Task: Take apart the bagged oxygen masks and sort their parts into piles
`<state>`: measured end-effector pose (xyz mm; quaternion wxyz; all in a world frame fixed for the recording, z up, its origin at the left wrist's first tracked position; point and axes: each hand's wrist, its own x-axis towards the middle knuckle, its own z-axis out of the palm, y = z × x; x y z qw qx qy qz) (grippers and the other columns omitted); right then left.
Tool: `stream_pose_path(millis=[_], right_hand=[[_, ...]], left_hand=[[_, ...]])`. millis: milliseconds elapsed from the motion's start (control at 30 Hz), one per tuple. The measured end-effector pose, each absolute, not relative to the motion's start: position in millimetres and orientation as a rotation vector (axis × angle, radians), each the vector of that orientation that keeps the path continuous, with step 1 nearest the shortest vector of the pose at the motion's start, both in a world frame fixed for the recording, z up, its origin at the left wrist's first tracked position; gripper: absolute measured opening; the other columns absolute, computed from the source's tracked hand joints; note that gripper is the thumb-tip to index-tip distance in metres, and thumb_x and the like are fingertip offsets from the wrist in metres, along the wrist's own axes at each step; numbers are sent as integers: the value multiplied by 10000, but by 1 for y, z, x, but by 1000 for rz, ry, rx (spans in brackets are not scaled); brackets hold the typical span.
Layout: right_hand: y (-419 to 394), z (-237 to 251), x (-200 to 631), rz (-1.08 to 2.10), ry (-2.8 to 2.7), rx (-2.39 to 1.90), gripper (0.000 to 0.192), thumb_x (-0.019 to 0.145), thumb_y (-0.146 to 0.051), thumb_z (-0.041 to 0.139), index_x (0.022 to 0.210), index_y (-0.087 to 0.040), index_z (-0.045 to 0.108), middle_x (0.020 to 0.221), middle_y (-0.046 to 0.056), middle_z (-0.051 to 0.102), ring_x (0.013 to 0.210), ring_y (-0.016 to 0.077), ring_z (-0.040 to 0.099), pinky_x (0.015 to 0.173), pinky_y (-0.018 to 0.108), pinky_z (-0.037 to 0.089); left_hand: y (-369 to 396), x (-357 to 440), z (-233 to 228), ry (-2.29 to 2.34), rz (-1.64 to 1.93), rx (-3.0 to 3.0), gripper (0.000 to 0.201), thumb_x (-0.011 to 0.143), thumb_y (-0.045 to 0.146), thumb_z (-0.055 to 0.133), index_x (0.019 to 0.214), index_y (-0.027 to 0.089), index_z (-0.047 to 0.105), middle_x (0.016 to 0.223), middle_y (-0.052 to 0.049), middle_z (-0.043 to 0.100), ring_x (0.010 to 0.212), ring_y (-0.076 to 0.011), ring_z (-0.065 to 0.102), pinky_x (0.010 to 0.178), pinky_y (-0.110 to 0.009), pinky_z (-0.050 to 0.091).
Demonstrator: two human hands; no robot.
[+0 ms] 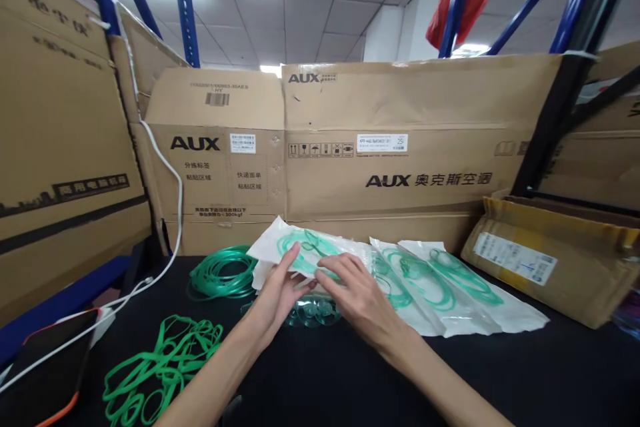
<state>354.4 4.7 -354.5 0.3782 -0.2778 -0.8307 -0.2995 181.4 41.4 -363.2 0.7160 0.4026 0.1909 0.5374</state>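
Note:
In front of me, a clear-and-white pouch (pixel 273 240) with coiled green tubing inside is raised and tilted. My left hand (pixel 280 290) is closed on its near edge, thumb on top and fingers underneath. My right hand (pixel 355 290) pinches the near right side, its curled fingers partly hiding the pouch. Below the hands lie several clear greenish plastic pieces (pixel 313 312), half covered. A loose coil of green tubing (pixel 223 272) rests to the left. Nearer to me is a tangled heap of flat green bands (pixel 163 367).
Several filled pouches (pixel 425 287) overlap on the black table (pixel 310 380) at the right. An opened cardboard box (pixel 545 253) stands beyond them. Cardboard panels (pixel 400 107) wall off the back. At the left lie a dark phone-like device (pixel 50 367) and a white cable (pixel 175 213).

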Motion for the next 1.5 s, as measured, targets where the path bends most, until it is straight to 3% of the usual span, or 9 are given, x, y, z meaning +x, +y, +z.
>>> stream_pose_path(millis=[133,233,333,467,600,800,967,1167,1500], right_hand=[[12,-364,361,-540,-2022,-729,170,1012,-198,573,1111,-223,709,1143,101,742,1073,238,680,959,407,529],[23,-362,386,-346,-1721,-892,193,1030,-269,531,1062,-213,713,1109,122,729,1037,259,677,917,432,521],[35,-362,410,-91,-1467,-1055,276,1004,-386,550,935,-175,714,878,112,720,801,255,672,758,412,521],[40,-363,418,359,-1429,-1141,380,884,-515,671,807,-148,733,577,18,607,518,162,520,541,312,431],[33,-363,404,721,-1404,-1145,402,783,-528,775,872,-136,755,578,-13,585,500,116,432,516,284,392],[25,-366,386,1121,-1304,-1109,435,768,-530,798,959,-153,697,670,-14,556,535,123,488,448,254,365],[22,-362,383,1232,-1295,-1086,400,734,-474,866,870,-147,679,748,12,589,533,92,443,444,242,372],[22,-357,396,1140,-1281,-1077,342,816,-493,808,822,-189,650,891,15,625,537,85,485,452,234,408],[28,-345,423,1010,-1140,-1030,349,712,-417,898,779,-164,668,814,-4,613,479,62,472,401,216,388]], left_hand=[[53,167,-372,519,1336,841,282,764,267,833,1000,165,716,1119,-72,745,1071,-239,683,895,-324,557],[59,158,-374,558,1397,827,229,767,228,812,961,156,715,1100,-66,745,1055,-221,681,885,-304,560],[61,152,-372,579,1424,832,223,765,219,805,955,144,716,1115,-75,741,1043,-222,680,863,-306,568],[56,150,-369,572,1427,880,263,773,223,809,1007,150,714,1174,-75,728,1049,-223,671,836,-309,574],[51,152,-369,528,1393,951,369,782,259,817,1123,174,704,1206,-71,720,1041,-228,675,800,-306,575],[44,156,-371,522,1316,1033,369,774,274,833,1104,163,714,1049,-63,723,873,-199,668,677,-285,572],[42,155,-368,590,1274,1077,291,740,303,858,929,131,720,928,-60,703,763,-180,641,622,-281,563],[57,144,-370,798,1455,1039,426,790,497,803,1025,151,723,885,-53,712,699,-144,613,526,-200,484],[77,121,-373,1031,1673,958,213,847,341,686,941,149,703,995,-81,722,788,-154,643,654,-235,540]])
